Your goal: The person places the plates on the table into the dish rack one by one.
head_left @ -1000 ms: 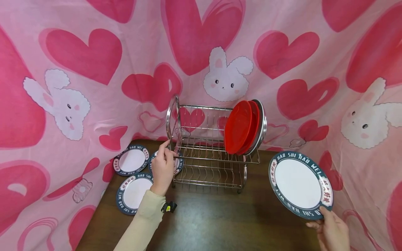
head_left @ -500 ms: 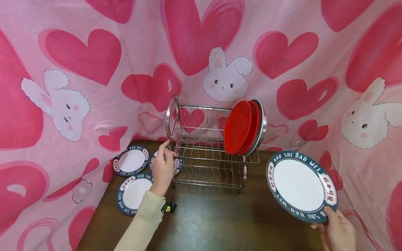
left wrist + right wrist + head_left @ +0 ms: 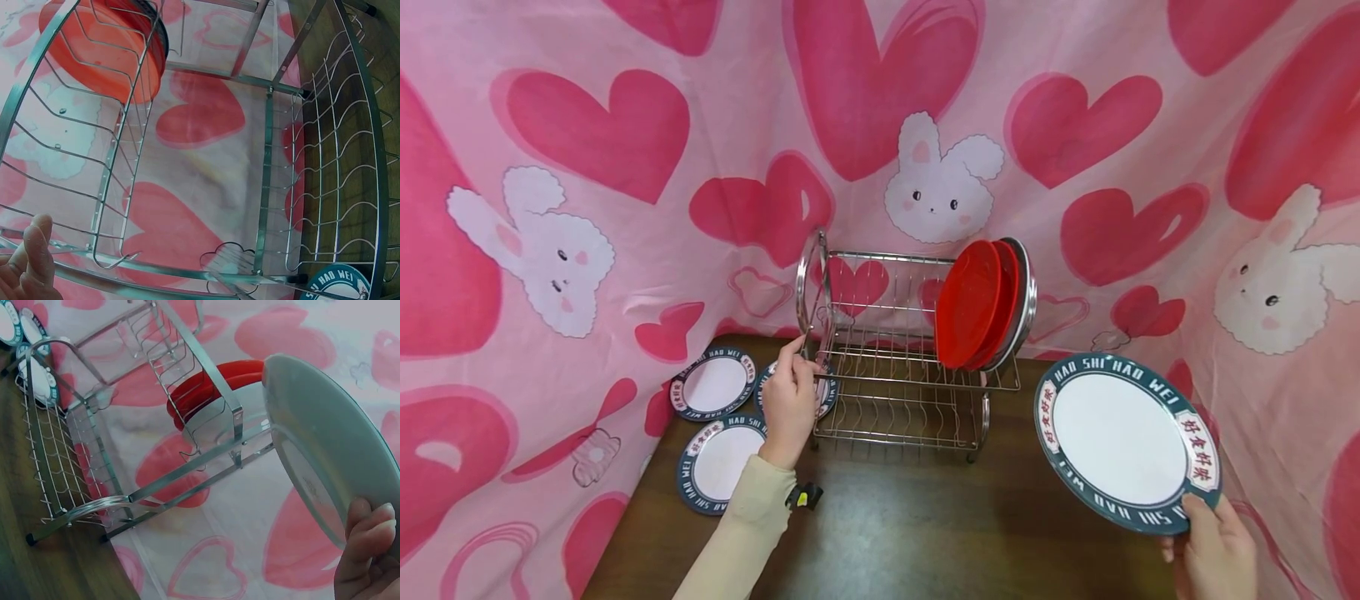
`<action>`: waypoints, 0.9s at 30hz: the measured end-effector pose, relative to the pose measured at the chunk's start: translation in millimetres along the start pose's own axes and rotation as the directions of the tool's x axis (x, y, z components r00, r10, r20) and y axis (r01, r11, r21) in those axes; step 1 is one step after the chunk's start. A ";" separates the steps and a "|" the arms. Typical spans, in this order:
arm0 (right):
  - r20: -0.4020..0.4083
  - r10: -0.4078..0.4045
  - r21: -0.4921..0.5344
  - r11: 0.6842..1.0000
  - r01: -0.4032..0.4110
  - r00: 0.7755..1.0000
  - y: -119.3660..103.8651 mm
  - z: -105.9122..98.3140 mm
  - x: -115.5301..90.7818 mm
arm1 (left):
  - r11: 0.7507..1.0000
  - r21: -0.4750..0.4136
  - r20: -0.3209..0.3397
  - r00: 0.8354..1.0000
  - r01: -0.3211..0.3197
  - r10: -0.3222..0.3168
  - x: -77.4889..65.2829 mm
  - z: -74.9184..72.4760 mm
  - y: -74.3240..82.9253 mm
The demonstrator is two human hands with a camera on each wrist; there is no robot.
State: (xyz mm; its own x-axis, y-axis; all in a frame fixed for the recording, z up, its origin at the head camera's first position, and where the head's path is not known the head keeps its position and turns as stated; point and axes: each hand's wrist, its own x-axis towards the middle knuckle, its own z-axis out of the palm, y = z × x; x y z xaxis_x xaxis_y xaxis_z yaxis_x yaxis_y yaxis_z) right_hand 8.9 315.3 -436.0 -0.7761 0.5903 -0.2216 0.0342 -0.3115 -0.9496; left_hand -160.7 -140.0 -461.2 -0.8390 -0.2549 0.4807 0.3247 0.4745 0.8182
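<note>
My right hand (image 3: 1219, 552) pinches a white plate (image 3: 1123, 437) by its near right edge, thumb on the face. The plate has a teal lettered rim and is held up to the right of a two-tier metal dish rack (image 3: 902, 437). Its pale underside shows in the right wrist view, where the fingers (image 3: 370, 534) press against it. At the rack's left end, my left hand (image 3: 790, 404) grips the upper tier's front corner. Two red plates (image 3: 967, 304) stand on edge at the upper tier's right end, with a silver-rimmed dish (image 3: 1028, 312) beside them.
Three matching teal-rimmed plates lie on the wooden table (image 3: 910, 533) left of the rack: a back one (image 3: 713, 385), a front one (image 3: 718, 467), and one partly behind my left hand. Pink heart-and-rabbit cloth (image 3: 737, 100) hangs around the back and sides.
My right hand has moved a little to the right with the plate, which has turned slightly and looks larger in the head view. The left hand and the rack have stayed put.
</note>
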 end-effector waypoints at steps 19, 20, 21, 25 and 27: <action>0.147 0.135 -0.041 0.991 -0.130 0.980 -9.9 -8.4 2.0 | 1.000 -0.014 -0.004 1.000 -0.004 0.004 -0.3 0.5 -2.0; 0.131 0.158 -0.076 0.986 -0.149 0.979 -10.9 -7.5 1.9 | 1.000 -0.014 -0.005 1.000 -0.005 0.005 -0.2 0.6 -2.0; 0.102 0.181 -0.110 0.979 -0.169 0.978 -11.8 -5.9 1.3 | 1.000 -0.016 -0.006 1.000 -0.007 0.007 -0.1 0.7 -1.9; 0.091 0.153 -0.091 0.985 -0.144 0.984 -8.7 -3.2 -1.4 | 1.000 -0.018 -0.001 1.000 -0.012 0.012 -0.3 -0.1 -1.3; 0.063 0.154 -0.094 0.984 -0.148 0.986 -9.7 -1.2 -3.4 | 1.000 -0.016 -0.002 1.000 -0.015 0.014 -0.5 -0.3 -1.0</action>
State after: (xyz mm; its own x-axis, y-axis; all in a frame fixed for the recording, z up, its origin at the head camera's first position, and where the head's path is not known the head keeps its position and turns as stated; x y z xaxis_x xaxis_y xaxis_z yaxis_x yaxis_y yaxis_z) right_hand 11.9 317.2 -426.3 -0.7997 0.4872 -0.3511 0.2079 -0.3239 -0.9230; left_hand -160.5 -140.6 -462.2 -0.8334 -0.2496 0.4932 0.3440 0.4642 0.8162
